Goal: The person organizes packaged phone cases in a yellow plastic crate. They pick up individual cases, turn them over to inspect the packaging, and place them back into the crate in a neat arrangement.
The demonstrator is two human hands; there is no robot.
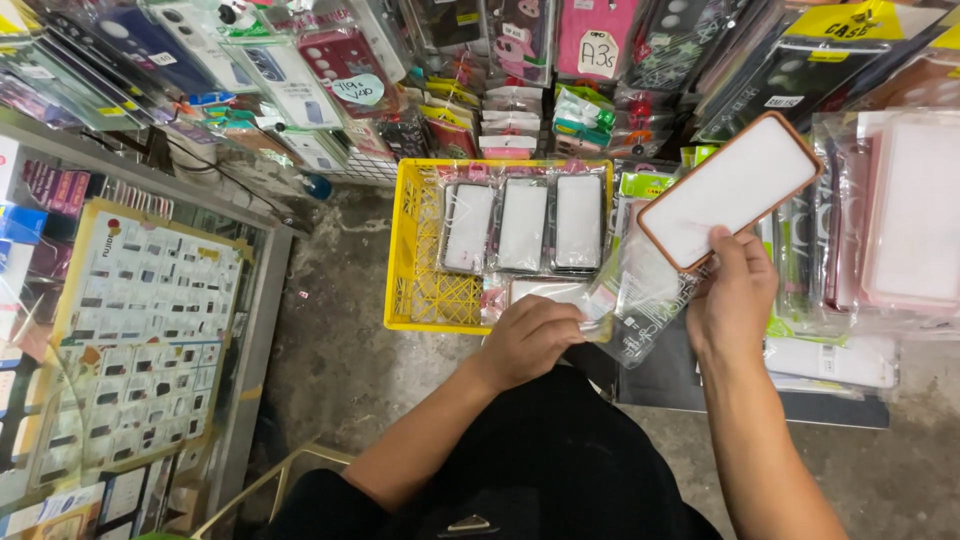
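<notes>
Over concrete floor, right hand grips phone case; left hand pinches clear sleeve by yellow crate

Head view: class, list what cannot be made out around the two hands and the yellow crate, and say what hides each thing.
- Left hand: fingertips hidden, curled under the clear plastic sleeve.
- Right hand: fingers hidden behind the brown-rimmed phone case; only the thumb shows.
- Phone case: its back faces away.
- Yellow crate: floor hidden by the packaged cases.
- Right-hand racks: cut off by the picture's edge.
</notes>
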